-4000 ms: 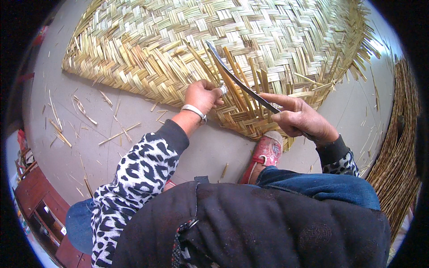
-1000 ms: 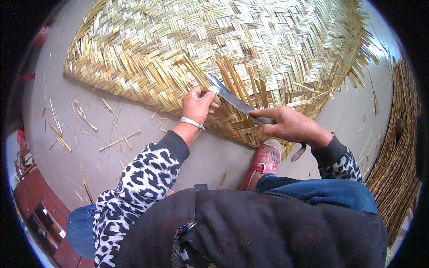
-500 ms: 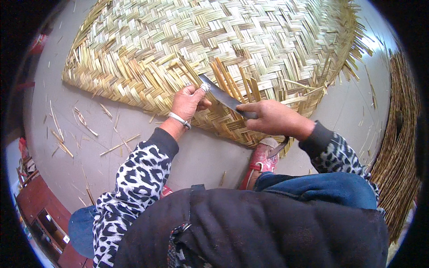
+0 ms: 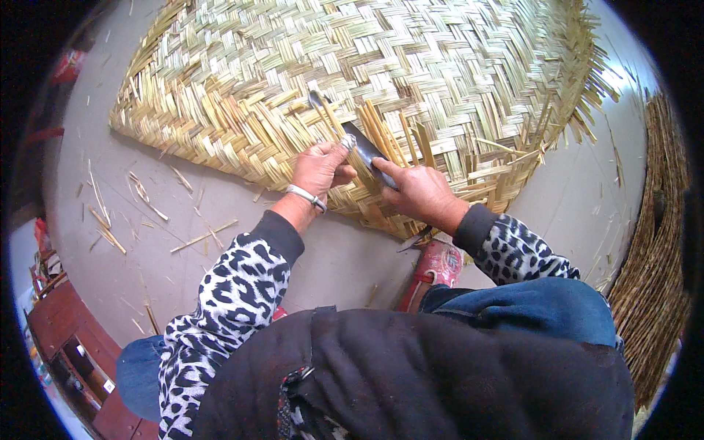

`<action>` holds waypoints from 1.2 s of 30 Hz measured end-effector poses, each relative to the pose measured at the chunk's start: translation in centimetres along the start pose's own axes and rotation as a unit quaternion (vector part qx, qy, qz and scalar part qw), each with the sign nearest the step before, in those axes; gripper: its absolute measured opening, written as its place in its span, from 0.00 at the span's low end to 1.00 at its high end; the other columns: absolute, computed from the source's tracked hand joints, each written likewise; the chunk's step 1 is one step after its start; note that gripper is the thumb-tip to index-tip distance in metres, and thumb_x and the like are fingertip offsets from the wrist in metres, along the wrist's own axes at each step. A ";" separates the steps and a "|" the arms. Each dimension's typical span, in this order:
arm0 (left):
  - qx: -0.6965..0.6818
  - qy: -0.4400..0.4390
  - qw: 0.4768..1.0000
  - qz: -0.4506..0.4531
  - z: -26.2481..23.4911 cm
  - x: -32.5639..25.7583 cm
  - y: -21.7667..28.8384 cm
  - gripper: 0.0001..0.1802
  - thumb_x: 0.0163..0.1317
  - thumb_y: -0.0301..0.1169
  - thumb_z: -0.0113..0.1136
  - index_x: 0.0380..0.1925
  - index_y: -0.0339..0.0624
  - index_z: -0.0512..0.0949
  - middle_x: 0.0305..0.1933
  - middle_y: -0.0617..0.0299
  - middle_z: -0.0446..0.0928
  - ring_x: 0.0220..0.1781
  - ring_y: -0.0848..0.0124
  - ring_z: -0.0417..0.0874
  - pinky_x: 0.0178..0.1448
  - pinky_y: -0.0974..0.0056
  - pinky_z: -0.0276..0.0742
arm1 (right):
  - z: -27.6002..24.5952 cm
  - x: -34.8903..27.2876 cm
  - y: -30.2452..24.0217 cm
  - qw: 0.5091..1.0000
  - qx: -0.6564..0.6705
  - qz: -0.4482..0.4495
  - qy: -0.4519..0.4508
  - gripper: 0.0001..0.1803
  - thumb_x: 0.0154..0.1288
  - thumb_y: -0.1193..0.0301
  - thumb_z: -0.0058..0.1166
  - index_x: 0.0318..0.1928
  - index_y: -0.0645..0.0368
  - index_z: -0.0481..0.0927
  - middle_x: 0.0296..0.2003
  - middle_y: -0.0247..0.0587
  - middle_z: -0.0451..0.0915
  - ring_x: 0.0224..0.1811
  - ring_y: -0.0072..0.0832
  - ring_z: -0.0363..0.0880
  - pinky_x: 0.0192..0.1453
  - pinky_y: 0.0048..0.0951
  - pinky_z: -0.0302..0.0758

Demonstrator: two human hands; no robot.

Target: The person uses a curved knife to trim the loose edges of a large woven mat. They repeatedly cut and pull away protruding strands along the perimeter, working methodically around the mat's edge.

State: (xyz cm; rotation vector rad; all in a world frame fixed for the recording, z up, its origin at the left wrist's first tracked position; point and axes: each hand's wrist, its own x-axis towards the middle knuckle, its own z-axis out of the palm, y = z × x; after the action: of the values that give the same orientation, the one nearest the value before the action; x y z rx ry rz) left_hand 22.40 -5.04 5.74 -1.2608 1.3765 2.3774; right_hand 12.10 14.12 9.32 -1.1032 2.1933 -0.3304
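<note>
Gripping knife (image 4: 357,141), right hand (image 4: 418,192) hides its handle; left hand (image 4: 320,169) pinches strips (image 4: 334,117) at mat (image 4: 381,66) edge.

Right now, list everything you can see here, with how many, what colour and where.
mat: one, straw yellow, woven, flat on the floor, upper middle
knife: one, dark blade, over the mat's near edge
loose strips: several, straw yellow, scattered on the floor at left
floor: grey
reed stack: one, brown, right edge
shoe: one, red, below the mat
left hand: on strips at the mat's edge, bangle on wrist
right hand: grips the knife
</note>
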 end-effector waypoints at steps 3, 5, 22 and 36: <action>0.010 -0.023 0.999 -0.044 0.4 -0.8 0.5 0.07 0.70 0.36 0.61 0.37 0.45 0.80 0.30 0.68 0.81 0.22 0.78 0.82 0.29 0.70 0.79 | -0.5 0.7 -0.4 0.999 -0.029 0.004 -0.020 0.32 0.61 0.59 0.57 0.67 0.44 0.72 0.33 0.54 0.85 0.35 0.50 0.85 0.41 0.50 0.80; -0.020 -0.032 0.996 -0.083 1.0 -1.5 0.5 0.05 0.68 0.34 0.62 0.38 0.46 0.80 0.29 0.69 0.80 0.22 0.77 0.82 0.28 0.70 0.77 | -0.7 0.6 -0.5 0.999 -0.039 -0.008 -0.025 0.29 0.61 0.61 0.54 0.65 0.48 0.72 0.33 0.54 0.85 0.35 0.51 0.85 0.40 0.51 0.80; 0.098 0.060 0.992 -0.059 1.2 1.1 -0.6 0.10 0.64 0.36 0.67 0.33 0.42 0.81 0.28 0.64 0.83 0.22 0.72 0.83 0.27 0.67 0.79 | -0.2 0.7 -0.4 0.999 -0.053 -0.004 -0.004 0.33 0.60 0.59 0.59 0.68 0.43 0.71 0.31 0.55 0.85 0.33 0.50 0.85 0.40 0.51 0.81; 0.458 0.117 0.870 0.140 0.5 2.5 -1.3 0.16 0.61 0.44 0.67 0.28 0.41 0.82 0.25 0.54 0.83 0.26 0.59 0.84 0.34 0.55 0.79 | -13.3 -11.3 1.9 0.986 0.005 0.082 -0.145 0.32 0.55 0.72 0.58 0.64 0.45 0.77 0.22 0.40 0.79 0.23 0.30 0.79 0.31 0.34 0.76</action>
State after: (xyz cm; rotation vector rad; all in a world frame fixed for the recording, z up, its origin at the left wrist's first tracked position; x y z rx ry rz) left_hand 21.17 -4.62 3.22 -1.0864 2.4537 1.3004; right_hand 7.12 23.36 23.45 -0.8950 2.0018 -0.1009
